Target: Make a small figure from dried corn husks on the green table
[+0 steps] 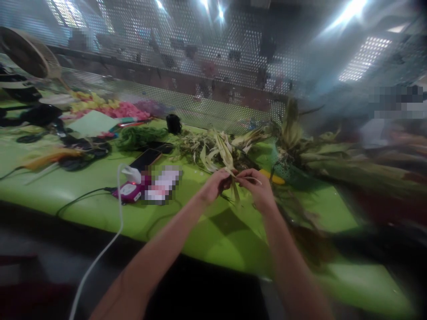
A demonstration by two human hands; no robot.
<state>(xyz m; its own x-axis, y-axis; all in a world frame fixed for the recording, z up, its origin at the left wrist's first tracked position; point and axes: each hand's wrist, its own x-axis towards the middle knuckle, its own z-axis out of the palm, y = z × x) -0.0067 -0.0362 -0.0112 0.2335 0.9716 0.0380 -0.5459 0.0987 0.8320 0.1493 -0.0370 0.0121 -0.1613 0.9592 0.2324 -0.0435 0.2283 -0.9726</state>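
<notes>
My left hand is closed around the base of a bunch of pale, dried-looking leaf strips, whose long ends fan up and away from me. Close beside it, my right hand pinches a thin pale strip at the same base; part of the strip sticks out past the fingers. Below the hands a leaf end hangs over the table. The fingertips partly cover the spot where the strips meet. Just behind my right hand lies a yellow object, its kind unclear.
A green table carries loose dried leaves, a green mesh basket and large leaves at right. Left are a purple power socket with a white cable, a phone, a black cup and a fan.
</notes>
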